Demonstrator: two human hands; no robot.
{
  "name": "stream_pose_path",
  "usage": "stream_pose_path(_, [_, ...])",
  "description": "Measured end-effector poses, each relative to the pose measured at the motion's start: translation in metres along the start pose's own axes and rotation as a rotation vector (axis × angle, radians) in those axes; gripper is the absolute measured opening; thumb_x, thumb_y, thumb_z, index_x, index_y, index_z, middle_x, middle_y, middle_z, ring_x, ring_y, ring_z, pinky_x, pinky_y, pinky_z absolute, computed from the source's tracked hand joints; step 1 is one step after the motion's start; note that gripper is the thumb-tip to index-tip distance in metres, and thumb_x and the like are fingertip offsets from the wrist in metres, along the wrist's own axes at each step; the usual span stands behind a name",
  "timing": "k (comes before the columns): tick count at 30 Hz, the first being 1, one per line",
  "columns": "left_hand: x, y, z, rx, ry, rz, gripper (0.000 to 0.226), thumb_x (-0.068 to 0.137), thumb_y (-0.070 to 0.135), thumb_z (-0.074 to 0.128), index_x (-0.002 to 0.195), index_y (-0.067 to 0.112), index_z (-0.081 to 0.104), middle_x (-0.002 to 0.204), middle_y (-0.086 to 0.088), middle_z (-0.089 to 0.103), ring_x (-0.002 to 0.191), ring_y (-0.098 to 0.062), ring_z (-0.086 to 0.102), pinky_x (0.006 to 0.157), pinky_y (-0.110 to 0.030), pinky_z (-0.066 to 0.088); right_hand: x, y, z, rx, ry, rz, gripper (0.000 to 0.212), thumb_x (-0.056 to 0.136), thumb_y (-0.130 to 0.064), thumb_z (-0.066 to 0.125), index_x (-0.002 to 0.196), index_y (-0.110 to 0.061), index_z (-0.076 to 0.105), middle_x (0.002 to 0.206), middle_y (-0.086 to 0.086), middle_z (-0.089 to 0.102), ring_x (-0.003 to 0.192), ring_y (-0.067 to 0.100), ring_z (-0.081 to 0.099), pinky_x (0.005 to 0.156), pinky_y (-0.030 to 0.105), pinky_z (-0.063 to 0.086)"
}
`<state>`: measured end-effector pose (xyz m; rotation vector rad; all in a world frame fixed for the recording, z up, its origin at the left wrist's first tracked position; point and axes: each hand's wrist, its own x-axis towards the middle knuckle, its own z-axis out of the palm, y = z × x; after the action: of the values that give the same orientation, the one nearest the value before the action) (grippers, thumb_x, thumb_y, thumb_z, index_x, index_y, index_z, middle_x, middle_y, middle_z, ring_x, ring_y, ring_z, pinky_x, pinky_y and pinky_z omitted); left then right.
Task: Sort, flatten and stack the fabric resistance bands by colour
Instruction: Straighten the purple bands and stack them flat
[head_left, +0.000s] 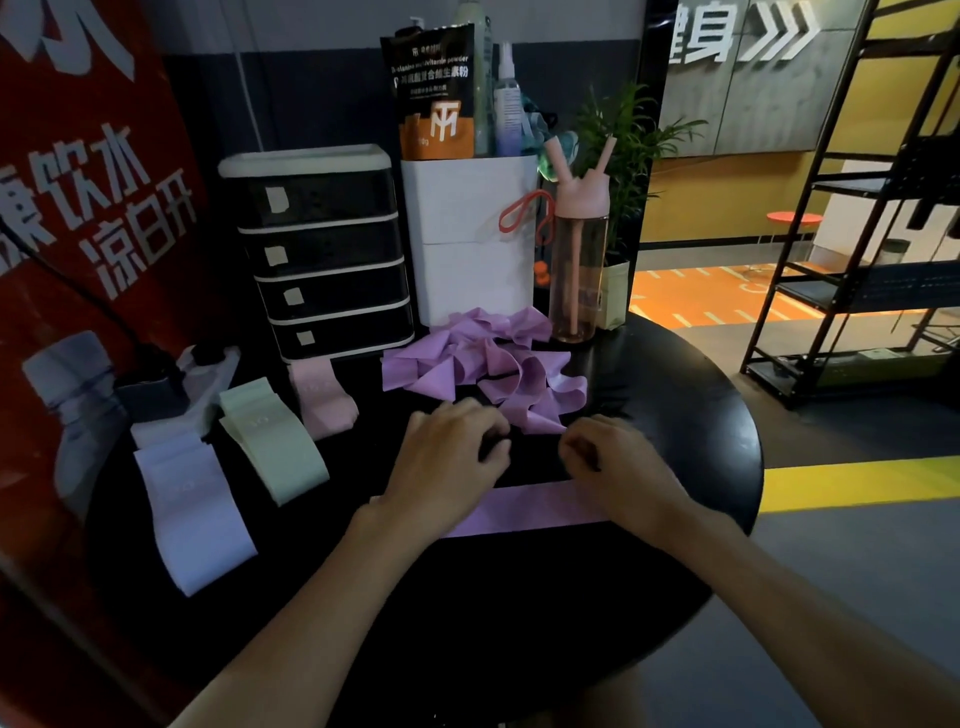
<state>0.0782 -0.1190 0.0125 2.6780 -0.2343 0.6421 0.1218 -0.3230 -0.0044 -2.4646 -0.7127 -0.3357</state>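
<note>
One band: tease off tangle (483, 364) at 12 o'clock w/ left hand (452, 449), right hand (615, 462) (curled, pinch unclear), flatten onto flat band (524, 512) at 6.

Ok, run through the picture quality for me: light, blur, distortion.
Head view: dim foreground, the round black table swallowing detail around the left hand and right hand; the crumpled purple fabric bands are readable; the orange floor behind is far brighter; the wide-angle lens bows the black metal rack at right; all slightly soft.
</note>
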Motion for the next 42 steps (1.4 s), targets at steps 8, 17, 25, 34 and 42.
stream_pose_path(8, [0.040, -0.001, 0.046, -0.120, -0.062, -0.111, 0.015, 0.089, 0.029, 0.068, 0.102, 0.021, 0.069, 0.111, 0.007, 0.066, 0.106, -0.020, 0.058, 0.093, -0.042, 0.043, -0.001, 0.007, 0.013, 0.017, -0.011, 0.030, 0.012, 0.093, -0.024, 0.055, 0.088, -0.023, 0.066, 0.088, -0.009, 0.057, 0.086, 0.013, 0.053, 0.085, 0.039, 0.045])
stream_pose_path(17, [0.039, -0.016, 0.041, -0.248, 0.081, -0.112, 0.012, 0.086, 0.002, 0.066, 0.090, 0.013, 0.072, 0.092, 0.001, 0.067, 0.089, -0.020, 0.063, 0.081, -0.033, 0.051, 0.001, 0.011, 0.016, 0.093, 0.089, 0.041, 0.014, 0.086, -0.011, 0.060, 0.077, -0.022, 0.064, 0.075, -0.012, 0.062, 0.073, 0.006, 0.056, 0.069, 0.027, 0.045])
stream_pose_path(25, [0.033, -0.018, 0.018, -0.088, 0.061, -0.136, 0.016, 0.084, 0.009, 0.059, 0.081, 0.024, 0.062, 0.094, 0.007, 0.059, 0.091, -0.020, 0.059, 0.084, -0.044, 0.048, 0.057, 0.004, 0.014, 0.148, 0.270, 0.111, 0.006, 0.091, -0.017, 0.059, 0.090, -0.019, 0.065, 0.090, -0.004, 0.062, 0.083, 0.018, 0.055, 0.074, 0.038, 0.048])
stream_pose_path(34, [0.034, -0.026, 0.033, -0.093, -0.083, -0.207, 0.021, 0.092, 0.037, 0.061, 0.112, 0.033, 0.068, 0.113, 0.010, 0.065, 0.108, -0.017, 0.058, 0.092, -0.042, 0.045, 0.081, 0.010, 0.045, 0.033, 0.143, 0.176, 0.027, 0.093, -0.033, 0.057, 0.119, -0.031, 0.063, 0.126, -0.007, 0.059, 0.120, 0.023, 0.045, 0.093, 0.036, 0.031])
stream_pose_path(42, [0.038, -0.033, 0.042, -0.213, 0.021, -0.205, 0.003, 0.088, 0.022, 0.071, 0.086, 0.020, 0.073, 0.085, 0.007, 0.068, 0.083, -0.014, 0.065, 0.081, -0.042, 0.053, 0.077, 0.011, 0.042, -0.099, 0.033, 0.132, 0.018, 0.094, -0.041, 0.053, 0.108, -0.036, 0.064, 0.112, -0.012, 0.057, 0.114, 0.017, 0.039, 0.083, 0.035, 0.021])
